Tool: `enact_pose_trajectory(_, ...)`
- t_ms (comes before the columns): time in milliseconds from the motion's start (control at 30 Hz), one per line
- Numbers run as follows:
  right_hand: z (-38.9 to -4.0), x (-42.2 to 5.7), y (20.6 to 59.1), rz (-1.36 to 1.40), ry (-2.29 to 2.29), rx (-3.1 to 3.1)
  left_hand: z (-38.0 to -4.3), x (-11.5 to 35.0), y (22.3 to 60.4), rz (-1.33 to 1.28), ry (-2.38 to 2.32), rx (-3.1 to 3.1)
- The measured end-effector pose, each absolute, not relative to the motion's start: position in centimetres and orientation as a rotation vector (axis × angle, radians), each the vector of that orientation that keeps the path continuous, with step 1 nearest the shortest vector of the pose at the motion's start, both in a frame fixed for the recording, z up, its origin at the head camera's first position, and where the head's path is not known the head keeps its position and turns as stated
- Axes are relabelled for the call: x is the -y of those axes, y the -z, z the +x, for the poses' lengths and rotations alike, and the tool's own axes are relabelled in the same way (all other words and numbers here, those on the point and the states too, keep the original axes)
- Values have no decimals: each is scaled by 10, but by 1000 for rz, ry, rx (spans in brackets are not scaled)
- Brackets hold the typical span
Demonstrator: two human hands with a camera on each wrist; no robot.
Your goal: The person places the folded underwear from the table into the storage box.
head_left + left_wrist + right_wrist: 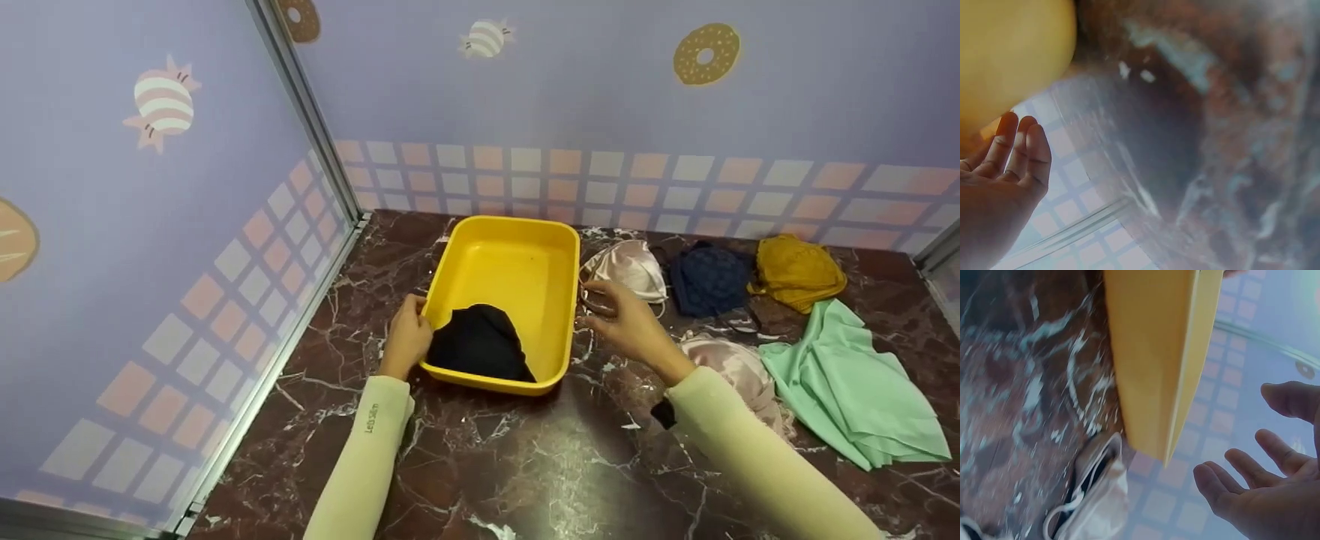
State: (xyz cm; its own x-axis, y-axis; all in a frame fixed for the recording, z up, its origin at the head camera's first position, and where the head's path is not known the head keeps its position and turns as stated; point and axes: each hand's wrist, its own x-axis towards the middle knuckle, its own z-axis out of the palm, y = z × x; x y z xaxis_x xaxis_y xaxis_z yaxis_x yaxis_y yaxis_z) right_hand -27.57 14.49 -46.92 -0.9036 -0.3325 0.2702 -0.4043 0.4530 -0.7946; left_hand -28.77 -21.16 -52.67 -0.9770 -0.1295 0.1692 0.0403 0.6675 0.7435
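Note:
A yellow rectangular plastic basin (pixel 487 274) stands on the marbled table, with a folded black garment (pixel 480 345) in its near left part. My left hand (pixel 409 337) holds the basin's left rim. From below, the left wrist view shows the left fingers (pixel 1008 149) against the basin's side (pixel 1010 56); the thumb is hidden there. Beside the right wall, my right hand (pixel 626 319) has its fingers spread and holds nothing. The right wrist view shows a gap between that hand (pixel 1269 478) and the basin (pixel 1151 354).
Right of the basin lie a pale satin bra (pixel 634 266), a navy lace bra (pixel 709 277) and a mustard bra (pixel 799 270). Nearer are a pink lace bra (pixel 731 371), partly behind my right forearm, and a mint-green cloth (pixel 855 390). Patterned panels stand behind and at left (pixel 247 247).

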Motion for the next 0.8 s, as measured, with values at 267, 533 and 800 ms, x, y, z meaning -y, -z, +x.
enact_pose_trajectory(267, -270, -179, 474, 618, -1191, 2612, -311, 226, 513, -95, 1176, 2843)
enact_pose_trajectory(533, -262, -223, 483, 527, -1156, 2708, -325, 246, 505, -308, 1298, 2936)
enact_pose_trajectory(800, -251, -285, 501, 413, -1143, 2862, -330, 249, 505, -341, 1430, 2952)
